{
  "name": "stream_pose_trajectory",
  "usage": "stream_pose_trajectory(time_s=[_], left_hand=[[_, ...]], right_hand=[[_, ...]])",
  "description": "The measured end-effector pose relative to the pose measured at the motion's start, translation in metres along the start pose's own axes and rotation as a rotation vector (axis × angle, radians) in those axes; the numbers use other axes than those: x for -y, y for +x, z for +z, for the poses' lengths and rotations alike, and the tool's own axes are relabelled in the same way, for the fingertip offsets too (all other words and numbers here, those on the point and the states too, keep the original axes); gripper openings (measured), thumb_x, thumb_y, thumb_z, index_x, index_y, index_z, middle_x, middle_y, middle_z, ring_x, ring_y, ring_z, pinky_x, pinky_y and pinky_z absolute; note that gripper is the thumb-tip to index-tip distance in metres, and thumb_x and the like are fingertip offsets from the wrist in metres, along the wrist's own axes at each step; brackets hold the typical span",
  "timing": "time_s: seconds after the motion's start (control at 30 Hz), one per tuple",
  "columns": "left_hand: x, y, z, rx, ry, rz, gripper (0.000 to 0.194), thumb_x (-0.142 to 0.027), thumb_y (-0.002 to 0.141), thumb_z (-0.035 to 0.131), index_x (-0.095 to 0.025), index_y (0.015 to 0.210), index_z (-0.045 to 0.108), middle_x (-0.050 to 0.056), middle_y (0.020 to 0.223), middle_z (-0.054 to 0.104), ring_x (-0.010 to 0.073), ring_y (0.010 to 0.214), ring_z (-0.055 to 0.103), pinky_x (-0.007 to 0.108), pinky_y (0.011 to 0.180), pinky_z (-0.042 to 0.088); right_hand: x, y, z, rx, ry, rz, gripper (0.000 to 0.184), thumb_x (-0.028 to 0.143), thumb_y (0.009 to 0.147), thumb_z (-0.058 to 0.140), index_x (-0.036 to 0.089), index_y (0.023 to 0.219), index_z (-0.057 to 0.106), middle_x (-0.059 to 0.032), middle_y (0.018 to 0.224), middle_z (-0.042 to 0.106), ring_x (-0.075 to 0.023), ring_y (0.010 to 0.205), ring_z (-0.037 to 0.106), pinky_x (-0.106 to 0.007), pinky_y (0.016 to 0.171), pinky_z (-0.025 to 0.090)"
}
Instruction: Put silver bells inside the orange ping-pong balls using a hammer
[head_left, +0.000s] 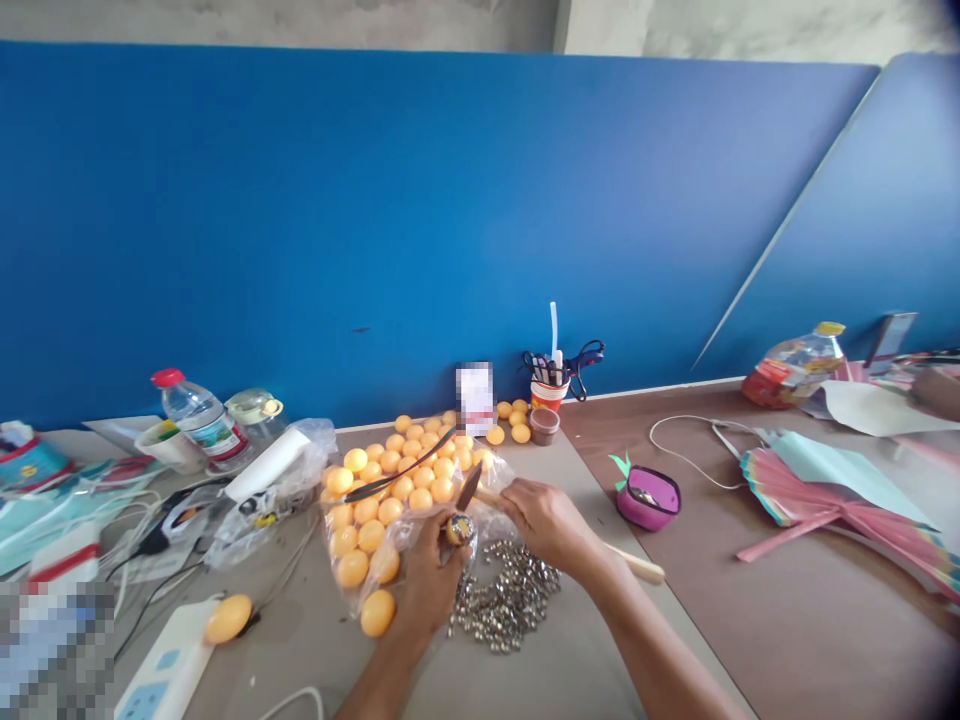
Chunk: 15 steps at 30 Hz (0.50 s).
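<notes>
My left hand (435,570) is closed around a small round piece (460,529) with a gold-coloured edge and shiny bits on top, its underside hidden by the fingers. My right hand (544,520) grips a hammer by its wooden handle (636,564), whose end sticks out past the wrist. The hammer's dark, wedge-like head (469,486) hangs just above the round piece; no contact can be made out. Below the hands lies a loose heap of small silvery studs or beads (506,600). Many orange balls (370,536) fill a clear plastic bag beside my left hand.
Behind stand a cup of tools (550,392) and a small brown tub (544,426). A purple pouch (649,497) sits to the right, near a pink pleated piece (832,500). Leftward are a water bottle (204,418), cables and a power strip (166,665). A blue partition (450,220) bounds the table.
</notes>
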<state>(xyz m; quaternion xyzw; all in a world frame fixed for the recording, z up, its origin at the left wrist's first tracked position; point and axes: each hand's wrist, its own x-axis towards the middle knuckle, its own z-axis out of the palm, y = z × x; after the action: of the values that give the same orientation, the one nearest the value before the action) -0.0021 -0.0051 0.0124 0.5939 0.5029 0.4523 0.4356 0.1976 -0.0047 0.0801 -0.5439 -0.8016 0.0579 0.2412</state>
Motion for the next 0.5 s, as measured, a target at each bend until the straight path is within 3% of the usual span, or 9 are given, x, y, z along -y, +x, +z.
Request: stream_pose_trajectory(time_s=[0.1, 0.2, 0.33, 0.5], left_hand=[[0.001, -0.001, 0.000, -0.003, 0.028, 0.005, 0.040, -0.018, 0.068, 0.062, -0.019, 0.108, 0.061, 0.008, 0.105, 0.069, 0.0265, 0.099, 0.065, 0.046, 0.094, 0.050], [0.000, -0.001, 0.000, -0.036, 0.026, -0.007, 0.040, -0.020, 0.069, 0.063, -0.019, 0.109, 0.060, 0.008, 0.106, 0.069, 0.0259, 0.100, 0.065, 0.045, 0.095, 0.049], [0.000, -0.003, 0.000, -0.028, -0.006, -0.024, 0.050, -0.022, 0.072, 0.064, -0.020, 0.120, 0.053, 0.009, 0.117, 0.065, 0.0241, 0.106, 0.063, 0.043, 0.097, 0.048], [-0.001, -0.004, -0.002, -0.028, 0.043, 0.070, 0.042, -0.024, 0.074, 0.063, -0.021, 0.116, 0.056, 0.008, 0.113, 0.066, 0.0230, 0.102, 0.064, 0.040, 0.094, 0.049]], right_hand=[[-0.001, 0.000, 0.002, 0.034, -0.029, -0.020, 0.030, 0.025, 0.096, 0.041, 0.019, 0.072, 0.057, -0.0027, 0.071, 0.061, -0.0142, 0.064, 0.055, -0.024, 0.059, 0.032], [-0.008, 0.000, 0.003, -0.090, -0.033, 0.062, 0.032, 0.027, 0.098, 0.036, 0.018, 0.076, 0.058, -0.0036, 0.073, 0.061, -0.0144, 0.066, 0.055, -0.024, 0.060, 0.033], [-0.028, 0.001, 0.004, -0.199, -0.089, 0.269, 0.032, 0.028, 0.098, 0.036, 0.018, 0.079, 0.061, -0.0045, 0.077, 0.063, -0.0156, 0.069, 0.058, -0.025, 0.060, 0.033], [-0.057, 0.000, 0.009, -0.101, -0.206, 0.567, 0.031, 0.029, 0.097, 0.038, 0.017, 0.086, 0.065, -0.0086, 0.090, 0.068, -0.0180, 0.076, 0.064, -0.027, 0.063, 0.036]])
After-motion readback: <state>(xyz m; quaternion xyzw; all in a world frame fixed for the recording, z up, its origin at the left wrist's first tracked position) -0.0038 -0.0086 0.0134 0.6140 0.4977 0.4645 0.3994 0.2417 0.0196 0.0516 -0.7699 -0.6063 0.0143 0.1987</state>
